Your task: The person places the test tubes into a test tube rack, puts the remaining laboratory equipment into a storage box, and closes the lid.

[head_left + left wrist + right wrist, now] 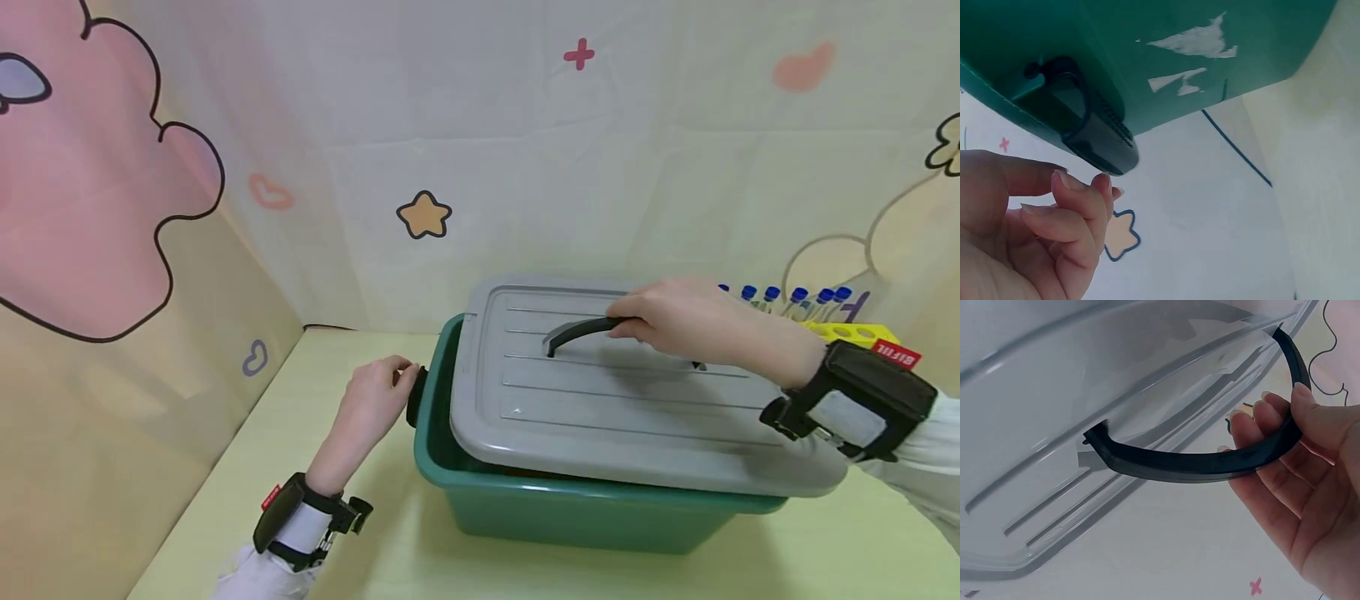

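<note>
My right hand (pixel 675 321) grips the black carrying handle (pixel 576 332) of a grey plastic lid (pixel 600 417). The right wrist view shows the fingers and thumb wrapped round this handle (pixel 1179 465). Askew on the green storage box (pixel 585 521), the lid is shifted right, leaving a gap along the left rim and overhanging at the front right corner. My left hand (pixel 375 393) is at the box's left end, fingertips right at the black side handle (pixel 417 398). In the left wrist view its loosely bent fingers lie beside that handle (pixel 1105 142), not round it. The box's inside is mostly hidden.
Behind the right forearm stands a yellow rack (pixel 862 333) with several blue-capped tubes (pixel 798 296), partly hidden. A patterned sheet (pixel 495 208) hangs close behind the box. The pale table (pixel 262 500) ends along a slanting left edge.
</note>
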